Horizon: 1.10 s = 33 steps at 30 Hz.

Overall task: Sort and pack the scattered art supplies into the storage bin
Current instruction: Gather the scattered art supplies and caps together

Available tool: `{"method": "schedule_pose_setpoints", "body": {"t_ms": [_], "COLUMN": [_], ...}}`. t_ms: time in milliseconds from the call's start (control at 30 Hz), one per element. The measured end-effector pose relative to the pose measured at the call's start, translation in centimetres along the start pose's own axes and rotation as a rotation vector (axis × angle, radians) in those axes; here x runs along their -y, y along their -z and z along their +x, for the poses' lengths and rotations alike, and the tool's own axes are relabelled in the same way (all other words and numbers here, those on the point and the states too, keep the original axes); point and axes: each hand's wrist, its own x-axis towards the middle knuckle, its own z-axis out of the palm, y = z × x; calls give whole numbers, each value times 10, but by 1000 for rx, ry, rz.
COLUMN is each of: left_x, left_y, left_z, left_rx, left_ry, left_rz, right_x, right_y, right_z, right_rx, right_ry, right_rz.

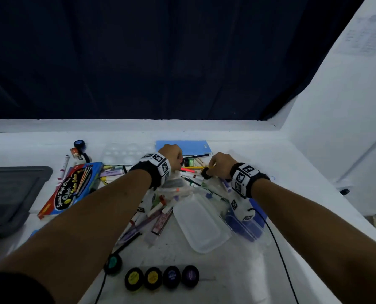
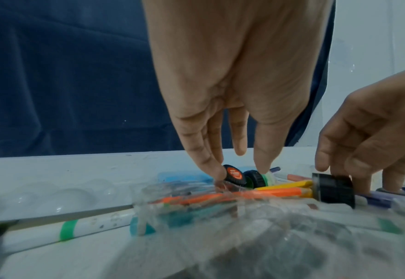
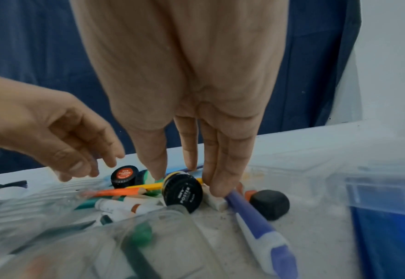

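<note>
Head view, near to far. At 6 o'clock, a row of paint jars (image 1: 161,275): 4 in line (2 yellow lids, 2 purple), plus 1 teal-lid jar (image 1: 113,263) just beside at 7. Mid-table: 1 clear lid (image 1: 201,224), then the marker pile (image 1: 152,210), too tangled to count. At 9, 1 watercolor box (image 1: 72,188); at the left edge, the grey storage bin (image 1: 11,194), well apart from both hands. Far, at 12: 1 clear palette (image 1: 125,153), 1 blue folder (image 1: 183,147), approx 3 small jars at 11.

Left hand (image 2: 223,105): fingers straight down, index tip and thumb tip closing on the orange-lid jar (image 2: 235,176), which lies on its side next to a green-lid jar (image 2: 260,178). Whether it's actually pinched yet, can't tell.

Right hand (image 3: 187,98): thumb and fingers bracket the black-lid jar (image 3: 182,192), tilted on edge atop pencils; fingertips touch it and a purple marker (image 3: 256,220).

Risks, imo: both jars are round and off their bases, so a loose fingertip pinch could let them roll into the pile. The black-lid one rests on an orange pencil (image 3: 118,192) w/ poor footing. Hands work close together and could bump. Long carry to the bin at 9.
</note>
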Motion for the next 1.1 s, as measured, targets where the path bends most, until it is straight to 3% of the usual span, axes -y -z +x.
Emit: {"method": "schedule_pose_setpoints", "body": {"t_ms": [300, 567, 667, 767, 900, 1100], "left_x": [-1, 6, -3, -15, -27, -54], "left_y": [-8, -12, 0, 13, 15, -1], "left_z": [41, 34, 12, -24, -91, -177], "left_rx": [82, -27, -102, -144, -76, 66], "left_ry": [-32, -70, -30, -77, -159, -203], "left_rz": [159, 146, -26, -147, -171, -152], "right_x": [0, -10, -11, -10, -11, -25], "right_y": [-1, 9, 11, 8, -3, -32], "right_z": [19, -9, -31, -58, -103, -161], "right_rx": [65, -84, -127, -185, -240, -161], "right_ry": [-16, 28, 82, 133, 251, 367], "right_rz": [5, 299, 346, 384, 365, 350]}}
